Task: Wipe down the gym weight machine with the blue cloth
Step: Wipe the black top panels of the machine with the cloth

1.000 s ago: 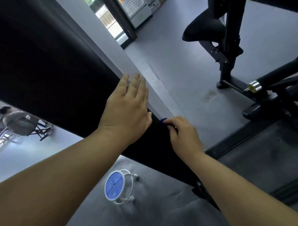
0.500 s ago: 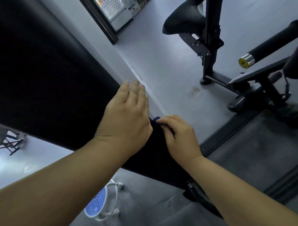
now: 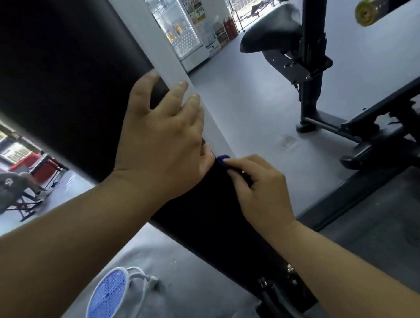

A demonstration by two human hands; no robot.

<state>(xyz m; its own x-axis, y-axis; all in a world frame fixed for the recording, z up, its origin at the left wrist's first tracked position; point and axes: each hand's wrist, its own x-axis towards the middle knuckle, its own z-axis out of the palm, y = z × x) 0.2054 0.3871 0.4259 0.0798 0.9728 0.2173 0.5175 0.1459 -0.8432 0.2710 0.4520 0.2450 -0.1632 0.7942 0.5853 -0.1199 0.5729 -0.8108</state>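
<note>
On the floor at the near left stands a small round blue-and-white fan [image 3: 109,295]. Above it the black pad [image 3: 64,82] of the weight machine runs slantwise from the far left to the near right. The left hand [image 3: 162,143] lies palm down on the pad with its fingers spread and fairly straight, their tips reaching the pad's far edge. Just to its right the right hand [image 3: 258,191] rests on the same pad, fingers curled, and pinches the blue cloth [image 3: 222,160] at its fingertips. Only a small blue fold shows, at the pad's far edge, between the two hands and almost touching the left one. Farther off on the grey floor [image 3: 253,117] stand a black seat [image 3: 268,30] on an upright post and, beyond it, a glass-door fridge [image 3: 182,31].

Half a second ago the left hand's fingers lay close together; now they are splayed. The cloth sits in the same spot between the hands, and the right hand's pinch is unchanged. More of the fan and the fridge is in view.
</note>
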